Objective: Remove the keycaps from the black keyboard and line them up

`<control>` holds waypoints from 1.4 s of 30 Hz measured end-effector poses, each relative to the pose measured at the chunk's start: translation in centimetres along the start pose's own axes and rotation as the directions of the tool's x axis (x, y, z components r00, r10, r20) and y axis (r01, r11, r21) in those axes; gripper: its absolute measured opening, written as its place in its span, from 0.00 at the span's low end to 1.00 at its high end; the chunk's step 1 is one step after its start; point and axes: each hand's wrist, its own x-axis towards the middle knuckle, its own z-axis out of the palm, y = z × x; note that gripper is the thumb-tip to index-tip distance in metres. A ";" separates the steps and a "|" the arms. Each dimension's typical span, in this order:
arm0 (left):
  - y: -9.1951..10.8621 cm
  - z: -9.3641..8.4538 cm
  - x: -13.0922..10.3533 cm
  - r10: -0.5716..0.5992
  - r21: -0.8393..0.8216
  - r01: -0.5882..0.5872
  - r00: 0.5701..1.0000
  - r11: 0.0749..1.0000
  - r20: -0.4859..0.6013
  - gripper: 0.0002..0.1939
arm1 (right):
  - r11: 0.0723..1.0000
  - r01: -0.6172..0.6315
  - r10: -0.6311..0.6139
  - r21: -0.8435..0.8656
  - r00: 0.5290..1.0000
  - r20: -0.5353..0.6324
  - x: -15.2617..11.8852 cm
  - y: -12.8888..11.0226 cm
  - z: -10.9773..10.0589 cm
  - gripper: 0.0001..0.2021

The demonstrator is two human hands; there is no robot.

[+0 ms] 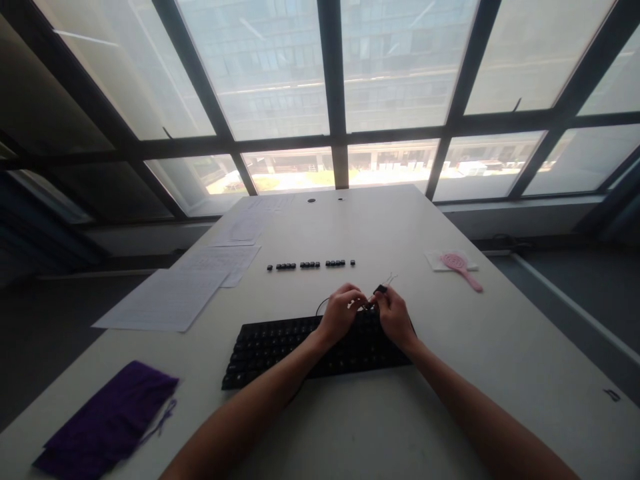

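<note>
Head view: a flat black computer keyboard (300, 347) lies on the white table (500, 347). Both hands meet over its far edge. The left hand (341, 313) is curled, fingertips pinching something too small to tell. The right hand (395, 317) grips a small black keycap (381, 289) held in a thin wire puller. Beyond the keyboard sits a row of loose black keycaps (310, 265); a pink plastic hairbrush (460, 267) lies to its right, white paper sheets (170, 300) and a purple cloth pouch (107, 420) to its left.
</note>
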 end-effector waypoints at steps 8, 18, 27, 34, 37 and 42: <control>-1.4 -0.6 0.6 0.168 0.059 -0.189 0.952 0.980 0.256 0.12 | 1.000 -0.019 0.018 -0.024 0.998 -0.059 0.3 0.2 0.0 0.12; -3.6 0.1 4.1 -0.086 -0.023 0.093 0.975 0.995 0.203 0.05 | 0.996 -0.061 0.067 0.059 0.990 -0.124 0.6 0.4 0.3 0.13; -9.0 2.2 9.3 -0.266 0.330 0.222 0.960 0.917 0.092 0.08 | 0.998 -0.059 0.061 0.034 0.996 -0.070 0.5 0.4 0.2 0.14; -9.7 2.5 11.0 -0.298 0.417 0.240 0.951 0.877 0.079 0.09 | 0.998 -0.060 0.061 0.031 0.997 -0.050 0.5 0.2 0.1 0.15; -10.2 2.5 11.5 -0.298 0.434 0.237 0.952 0.869 0.076 0.11 | 0.998 -0.062 0.063 0.033 0.997 -0.048 0.6 0.2 0.1 0.15; -10.5 2.2 12.0 -0.265 0.451 0.203 0.961 0.869 0.078 0.16 | 0.997 -0.067 0.069 0.038 0.997 -0.043 0.6 0.3 0.2 0.16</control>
